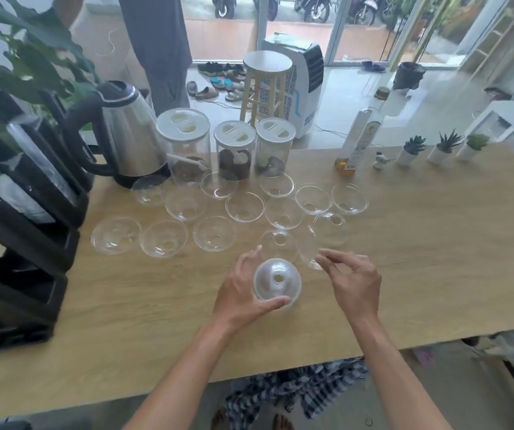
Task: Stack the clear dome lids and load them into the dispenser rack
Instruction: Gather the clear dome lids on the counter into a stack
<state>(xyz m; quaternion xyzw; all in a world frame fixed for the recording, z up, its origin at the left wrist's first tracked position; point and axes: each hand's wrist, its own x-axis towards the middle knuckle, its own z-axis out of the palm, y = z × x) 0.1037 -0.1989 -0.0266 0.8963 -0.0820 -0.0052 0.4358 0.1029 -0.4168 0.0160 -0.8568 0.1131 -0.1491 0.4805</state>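
My left hand (239, 290) grips a clear dome lid (277, 282), dome up, over the wooden table (156, 311). My right hand (353, 282) pinches the rim of another clear lid (311, 254), tilted up on its edge just right of the first. A further lid (277, 245) sits dome up just beyond my left hand. Several more clear dome lids (214, 233) lie loose across the middle of the table, most with the opening up. The black dispenser rack (23, 231) stands at the left edge, with stacked clear lids in an upper slot.
A steel kettle (125, 131) and three white-lidded jars (234, 147) stand behind the lids. A tall bottle (359, 141) and small potted plants (412, 150) line the far right edge. A stool (266, 82) stands beyond the table.
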